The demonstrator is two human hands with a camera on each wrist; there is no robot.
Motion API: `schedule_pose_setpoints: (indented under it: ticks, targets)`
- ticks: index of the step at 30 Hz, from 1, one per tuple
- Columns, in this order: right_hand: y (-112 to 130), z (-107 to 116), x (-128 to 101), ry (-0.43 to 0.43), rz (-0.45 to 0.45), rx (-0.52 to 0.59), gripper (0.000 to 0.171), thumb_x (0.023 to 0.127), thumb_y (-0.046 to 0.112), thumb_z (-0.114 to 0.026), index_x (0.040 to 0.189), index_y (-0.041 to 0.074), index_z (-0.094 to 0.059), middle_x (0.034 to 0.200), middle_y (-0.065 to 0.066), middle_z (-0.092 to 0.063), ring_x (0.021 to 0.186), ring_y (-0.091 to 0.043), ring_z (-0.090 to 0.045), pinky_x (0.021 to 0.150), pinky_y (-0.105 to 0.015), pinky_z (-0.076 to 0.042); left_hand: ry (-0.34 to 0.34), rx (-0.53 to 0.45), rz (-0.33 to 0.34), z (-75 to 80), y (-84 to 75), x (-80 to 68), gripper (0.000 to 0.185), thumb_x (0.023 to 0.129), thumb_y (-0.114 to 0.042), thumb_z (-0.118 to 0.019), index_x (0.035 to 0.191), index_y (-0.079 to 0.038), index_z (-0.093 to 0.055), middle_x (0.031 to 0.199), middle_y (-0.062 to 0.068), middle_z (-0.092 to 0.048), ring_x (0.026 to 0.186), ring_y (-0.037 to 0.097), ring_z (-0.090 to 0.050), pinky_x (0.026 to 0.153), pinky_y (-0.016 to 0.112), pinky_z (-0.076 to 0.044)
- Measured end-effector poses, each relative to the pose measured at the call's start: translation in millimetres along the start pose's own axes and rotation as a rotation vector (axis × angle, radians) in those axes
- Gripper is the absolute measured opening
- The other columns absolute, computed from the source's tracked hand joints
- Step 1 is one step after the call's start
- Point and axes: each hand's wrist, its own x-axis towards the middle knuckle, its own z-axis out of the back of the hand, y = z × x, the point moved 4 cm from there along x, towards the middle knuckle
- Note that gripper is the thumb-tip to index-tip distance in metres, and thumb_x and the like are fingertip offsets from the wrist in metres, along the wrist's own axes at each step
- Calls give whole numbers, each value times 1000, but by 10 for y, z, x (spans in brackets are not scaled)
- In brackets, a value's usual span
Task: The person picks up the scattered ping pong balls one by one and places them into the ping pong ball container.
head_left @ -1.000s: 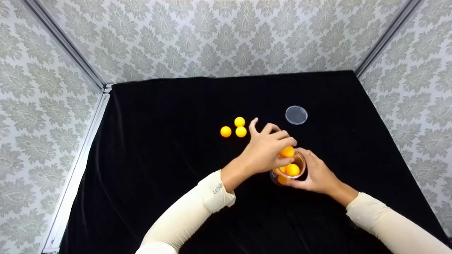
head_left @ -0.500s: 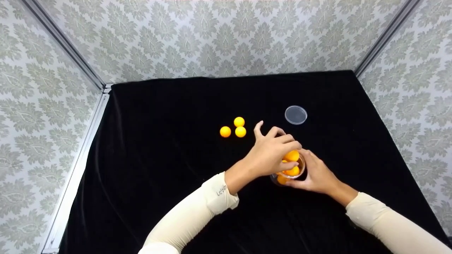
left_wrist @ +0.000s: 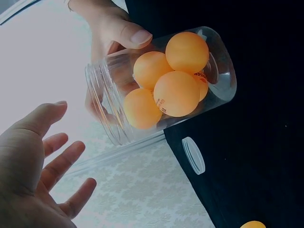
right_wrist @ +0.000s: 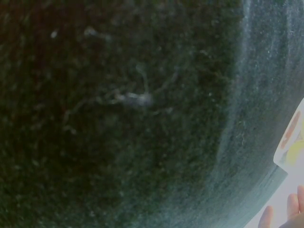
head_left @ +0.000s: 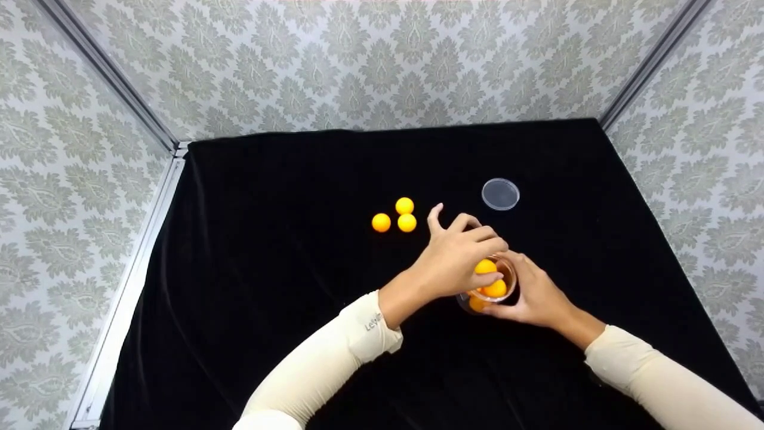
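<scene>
In the head view, my right hand (head_left: 537,295) grips a clear plastic jar (left_wrist: 221,71) around its side, with the thumb along the wall. Several orange table tennis balls (left_wrist: 176,94) are inside the jar, which has its mouth uncovered. My left hand (head_left: 450,260) hovers at the mouth and hides part of the rim in the head view. The left wrist view shows that hand's fingers (left_wrist: 64,164) spread apart, with nothing between them. Three more balls, a left one (head_left: 381,223), a back one (head_left: 404,206) and a front one (head_left: 407,223), lie beyond the left hand.
A round clear lid (head_left: 500,194) lies on the black cloth (head_left: 286,251) behind the jar. Patterned wall panels (head_left: 382,65) stand at the back and both sides, with metal rails (head_left: 128,280) along the left edge.
My left hand has moved slightly right and down to the jar mouth and let go of a table tennis ball, which dropped into the jar. The right hand stays on the jar.
</scene>
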Motion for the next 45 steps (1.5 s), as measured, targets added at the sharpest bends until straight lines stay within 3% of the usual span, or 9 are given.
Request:
schedule_pose_setpoints:
  ticks: [16, 23, 28, 38, 45]
  targets:
    - [6, 6, 11, -11, 1, 20, 105, 59, 48, -97, 144, 9, -50, 125, -3, -63, 110, -18, -64, 99, -18, -46, 3, 7, 20, 12, 67, -4, 35, 87, -50, -73, 118, -33, -69, 116, -17, -68, 117, 16, -52, 107, 77, -21]
    - [5, 9, 8, -14, 5, 10, 105, 58, 49, -97, 142, 5, -51, 123, -6, -64, 109, -20, -65, 96, -26, -50, -10, 8, 43, 15, 143, -9, 38, 86, -51, -73, 118, -33, -70, 118, -17, -68, 118, 16, -52, 107, 77, -22]
    - [2, 4, 3, -13, 5, -4, 106, 58, 50, -97, 142, 6, -50, 123, -8, -64, 110, -21, -65, 96, -32, -52, -19, 1, 74, 17, 228, -13, 35, 89, -52, -72, 118, -32, -70, 119, -17, -68, 119, 17, -53, 108, 77, -20]
    - [2, -3, 0, -14, 12, 6, 105, 58, 50, -97, 142, 7, -50, 127, -8, -63, 113, -22, -64, 104, -20, -44, -39, -3, 138, 37, 459, -28, 35, 89, -50, -73, 119, -31, -69, 120, -13, -68, 120, 20, -54, 109, 77, -18]
    - [0, -2, -7, -23, 11, 18, 106, 58, 50, -97, 142, 6, -51, 128, -9, -63, 115, -24, -63, 108, -14, -37, -90, 13, 179, 47, 661, -57, 34, 87, -48, -75, 117, -30, -71, 119, -12, -69, 118, 22, -56, 109, 77, -19]
